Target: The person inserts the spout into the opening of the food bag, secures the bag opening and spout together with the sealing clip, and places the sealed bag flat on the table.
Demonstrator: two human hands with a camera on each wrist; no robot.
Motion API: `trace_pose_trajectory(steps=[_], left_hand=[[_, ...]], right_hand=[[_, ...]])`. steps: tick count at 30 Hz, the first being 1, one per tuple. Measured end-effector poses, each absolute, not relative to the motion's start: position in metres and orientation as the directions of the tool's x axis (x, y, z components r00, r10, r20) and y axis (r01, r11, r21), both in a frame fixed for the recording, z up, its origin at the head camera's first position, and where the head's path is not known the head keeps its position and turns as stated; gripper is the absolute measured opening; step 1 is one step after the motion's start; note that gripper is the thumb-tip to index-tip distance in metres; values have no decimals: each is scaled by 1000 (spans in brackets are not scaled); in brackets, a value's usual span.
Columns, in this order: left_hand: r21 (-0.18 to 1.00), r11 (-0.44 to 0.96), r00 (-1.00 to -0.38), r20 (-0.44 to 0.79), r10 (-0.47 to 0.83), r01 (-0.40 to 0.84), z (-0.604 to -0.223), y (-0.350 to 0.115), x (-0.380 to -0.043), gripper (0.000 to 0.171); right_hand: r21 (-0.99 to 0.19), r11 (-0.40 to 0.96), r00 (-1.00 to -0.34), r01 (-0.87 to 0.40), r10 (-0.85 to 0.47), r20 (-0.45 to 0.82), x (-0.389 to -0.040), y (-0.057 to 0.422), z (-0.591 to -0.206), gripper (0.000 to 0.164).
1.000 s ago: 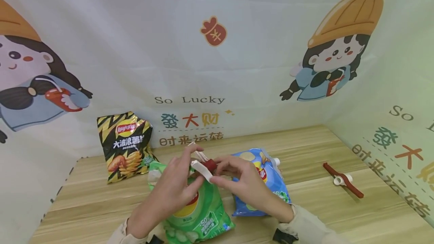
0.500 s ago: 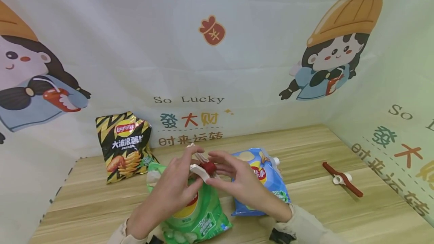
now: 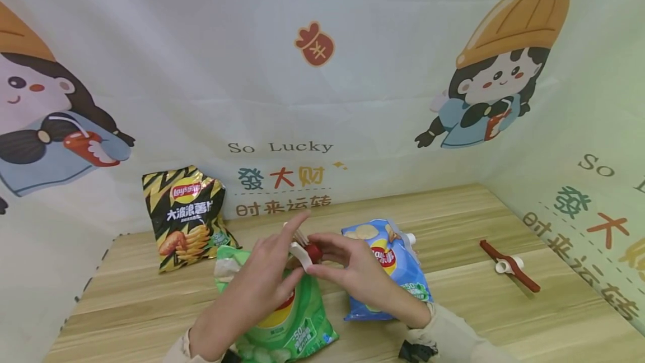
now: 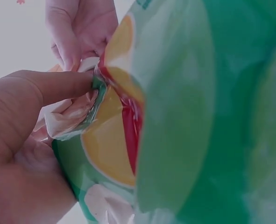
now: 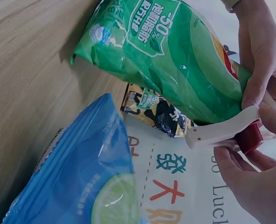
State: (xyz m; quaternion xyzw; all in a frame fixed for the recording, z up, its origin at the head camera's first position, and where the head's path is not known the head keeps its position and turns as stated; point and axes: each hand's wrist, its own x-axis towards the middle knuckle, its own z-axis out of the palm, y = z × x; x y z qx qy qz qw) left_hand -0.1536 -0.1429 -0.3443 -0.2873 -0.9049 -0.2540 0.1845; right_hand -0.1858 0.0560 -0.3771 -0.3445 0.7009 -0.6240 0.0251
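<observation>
My left hand (image 3: 257,273) pinches the gathered neck of a green chip bag (image 3: 309,318); in the left wrist view the thumb presses on the crumpled foil (image 4: 72,112). The bag hangs tilted, its printed front toward me. Between thumb and fingers, my right hand (image 3: 360,268) holds a bag clip with white arms (image 5: 217,132) and a dark red round cap (image 5: 250,138). The clip's arms stand apart, right at the bag's neck and close to the left fingertips. Part of the neck is hidden behind the left hand.
A blue chip bag (image 3: 383,287) lies right of the green one, a white spout (image 3: 411,239) at its top. At the back left, a black-and-yellow chip bag (image 3: 186,223) leans on the cloth backdrop (image 3: 373,128). Another clip, dark red with white spout (image 3: 526,278), lies at the right.
The right hand has shifted its grip around the clip's red cap and white arm. The left index finger has lifted and straightened. The green bag has moved slightly left.
</observation>
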Motion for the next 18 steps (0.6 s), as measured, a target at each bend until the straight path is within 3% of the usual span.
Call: trace_pose_trajectory(steps=[5,8,13,18], left_hand=[[334,700,-746,508,430,631,-345,-144,-154,107],[252,758,-737,540,406,602,-345,-145,-154,99],[137,871,-779,527,339,472,-342,-148,-155,85],[304,786,-802,469,369,539,-338,-155,-155,68]], right_hand=[[-889,10,-758,-457,-527,384,-186,58,-377,46],[-880,18,-751,-475,-529,394,-187,59,-378,45],[-868,7,-753,-497,-501,427,-189,58,-381,42],[-862,-21,-757,-506,-468,456,-190,56,-384,40]])
